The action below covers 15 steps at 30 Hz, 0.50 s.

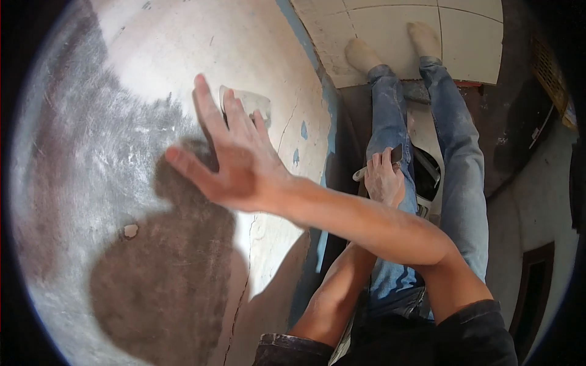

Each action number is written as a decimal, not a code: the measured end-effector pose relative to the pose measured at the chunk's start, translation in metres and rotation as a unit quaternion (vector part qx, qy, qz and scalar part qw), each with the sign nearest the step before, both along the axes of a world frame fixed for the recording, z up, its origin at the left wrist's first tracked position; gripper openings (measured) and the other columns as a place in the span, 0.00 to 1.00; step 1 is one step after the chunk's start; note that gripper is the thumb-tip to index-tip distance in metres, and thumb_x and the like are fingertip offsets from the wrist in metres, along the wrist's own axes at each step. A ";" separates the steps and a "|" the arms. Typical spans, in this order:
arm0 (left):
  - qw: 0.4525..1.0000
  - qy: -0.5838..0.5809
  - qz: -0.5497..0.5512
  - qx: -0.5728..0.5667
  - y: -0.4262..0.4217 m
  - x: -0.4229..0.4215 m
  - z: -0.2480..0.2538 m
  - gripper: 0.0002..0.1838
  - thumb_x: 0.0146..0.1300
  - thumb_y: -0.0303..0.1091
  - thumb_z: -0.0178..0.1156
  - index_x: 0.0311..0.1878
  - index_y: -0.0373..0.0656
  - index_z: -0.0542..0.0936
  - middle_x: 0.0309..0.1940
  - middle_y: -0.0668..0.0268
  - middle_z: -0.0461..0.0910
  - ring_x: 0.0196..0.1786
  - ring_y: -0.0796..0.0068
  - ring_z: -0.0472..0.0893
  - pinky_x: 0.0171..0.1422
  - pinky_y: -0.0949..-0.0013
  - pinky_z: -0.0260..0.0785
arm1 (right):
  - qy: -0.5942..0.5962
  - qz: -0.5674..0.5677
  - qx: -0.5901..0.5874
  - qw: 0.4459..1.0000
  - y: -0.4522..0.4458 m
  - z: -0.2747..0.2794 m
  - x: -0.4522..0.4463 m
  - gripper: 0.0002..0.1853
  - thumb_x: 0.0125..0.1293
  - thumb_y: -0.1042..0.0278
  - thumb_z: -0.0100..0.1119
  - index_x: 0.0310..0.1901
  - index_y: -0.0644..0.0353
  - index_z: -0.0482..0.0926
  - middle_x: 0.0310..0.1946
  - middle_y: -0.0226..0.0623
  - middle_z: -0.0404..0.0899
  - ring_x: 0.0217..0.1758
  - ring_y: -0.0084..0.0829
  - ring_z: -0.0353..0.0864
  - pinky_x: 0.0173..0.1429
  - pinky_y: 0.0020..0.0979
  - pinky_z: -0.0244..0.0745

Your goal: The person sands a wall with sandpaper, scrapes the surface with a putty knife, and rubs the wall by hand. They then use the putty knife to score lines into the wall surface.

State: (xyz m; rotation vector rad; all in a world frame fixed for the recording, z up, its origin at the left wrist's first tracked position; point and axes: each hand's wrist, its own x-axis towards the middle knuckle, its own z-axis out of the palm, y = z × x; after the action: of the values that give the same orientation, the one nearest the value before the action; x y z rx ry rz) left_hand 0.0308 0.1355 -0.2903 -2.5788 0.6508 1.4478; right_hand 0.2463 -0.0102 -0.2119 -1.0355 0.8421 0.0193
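Note:
My right hand (241, 165) reaches across over my left arm to the wall (183, 36), fingers spread and holding nothing that I can see. Its fingertips overlap a pale grey, squarish patch or plate (253, 102); whether this is part of the wall or a loose piece, I cannot tell. Lower down, close to my thigh, my left hand (386, 183) is closed around a scraper, probably a putty knife (397, 154), with a light handle end and a dark flat blade. Smooth grey coating covers much of the wall's left part, beside whiter surface.
Long cracks and blue flaked paint spots (304, 129) mark the wall near its blue edge. My feet rest on a white tiled surface (390, 27). Between my legs is a black and white object (427, 174). A yellow crate-like grid (549, 76) stands far right.

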 end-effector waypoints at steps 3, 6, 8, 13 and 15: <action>0.999 0.024 0.035 0.003 -0.013 0.006 0.005 0.21 0.60 0.29 0.57 0.59 0.46 0.74 0.50 0.58 0.74 0.55 0.52 0.74 0.59 0.53 0.67 | -0.031 0.060 0.011 0.998 -0.002 0.032 -0.018 0.51 0.69 0.32 0.44 0.77 0.54 0.29 0.73 0.73 0.42 0.79 0.59 0.42 0.78 0.62 0.35; 0.999 0.022 0.039 0.004 -0.015 0.010 0.008 0.21 0.60 0.29 0.57 0.59 0.46 0.74 0.50 0.58 0.74 0.55 0.52 0.74 0.59 0.53 0.67 | -0.044 0.067 -0.024 0.997 0.005 0.041 -0.023 0.52 0.68 0.30 0.42 0.77 0.54 0.28 0.73 0.73 0.42 0.79 0.58 0.43 0.78 0.62 0.35; 0.999 0.022 0.040 0.004 -0.016 0.013 0.006 0.21 0.60 0.29 0.57 0.59 0.46 0.73 0.50 0.58 0.74 0.55 0.53 0.74 0.58 0.53 0.67 | -0.013 0.005 -0.032 0.999 -0.003 0.010 0.004 0.52 0.68 0.30 0.42 0.77 0.54 0.28 0.73 0.72 0.43 0.79 0.58 0.43 0.78 0.63 0.35; 1.000 -0.001 0.020 -0.002 -0.026 0.014 0.011 0.21 0.59 0.30 0.59 0.58 0.47 0.74 0.49 0.59 0.75 0.54 0.54 0.75 0.56 0.53 0.69 | -0.072 0.017 -0.004 0.997 -0.011 0.036 -0.017 0.52 0.67 0.28 0.42 0.77 0.55 0.30 0.73 0.71 0.44 0.79 0.58 0.45 0.78 0.63 0.36; 0.999 0.009 0.036 0.007 -0.030 0.015 0.013 0.21 0.60 0.28 0.57 0.58 0.47 0.74 0.50 0.59 0.75 0.54 0.53 0.74 0.58 0.52 0.68 | -0.085 0.035 -0.041 0.995 0.000 0.046 -0.029 0.52 0.67 0.28 0.41 0.77 0.56 0.32 0.73 0.70 0.44 0.78 0.59 0.45 0.77 0.64 0.37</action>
State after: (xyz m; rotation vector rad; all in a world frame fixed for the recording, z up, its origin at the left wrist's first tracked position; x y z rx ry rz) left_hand 0.0457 0.1054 -0.2774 -2.6064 0.5538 1.4939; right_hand 0.2174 -0.0101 -0.1661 -1.1270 0.6570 -0.0437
